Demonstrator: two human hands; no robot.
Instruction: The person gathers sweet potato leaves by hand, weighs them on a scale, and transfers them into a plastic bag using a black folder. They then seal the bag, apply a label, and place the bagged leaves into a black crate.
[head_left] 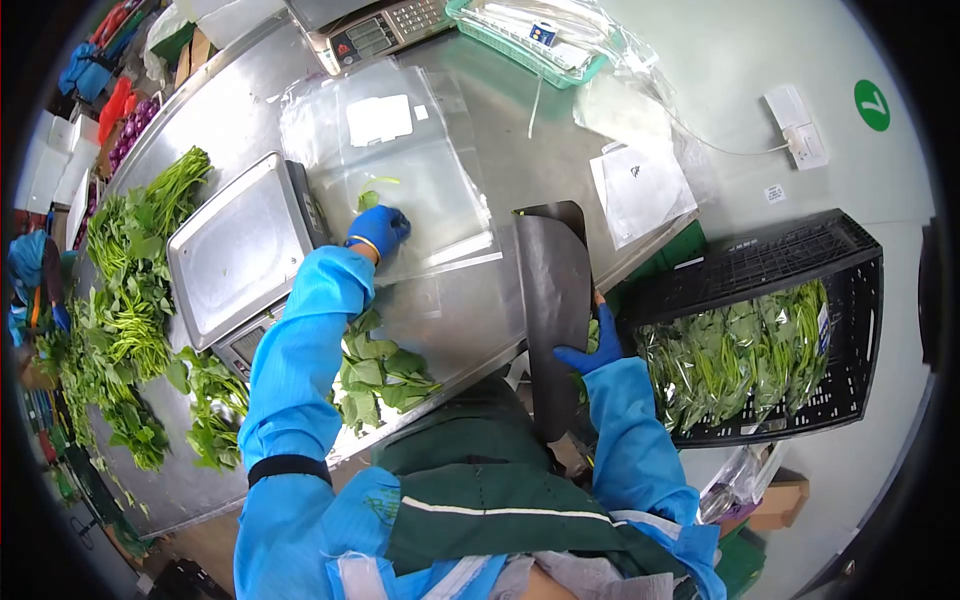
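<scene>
- Your left hand [380, 230], in a blue glove, presses closed on a small green leaf [368, 199] atop the clear plastic bags [400, 170] on the steel bench [480, 310].
- Your right hand [585, 352] grips a curved black plastic sheet [555, 300] at its lower edge; it looks light and floppy.

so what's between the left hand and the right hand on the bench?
In the head view, between left hand and right hand: clear plastic bags on the steel table, then the black sheet the right hand holds.

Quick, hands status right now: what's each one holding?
Left hand: closed on a small green leaf, over the clear plastic bags.
Right hand: gripping the curved black sheet.
</scene>
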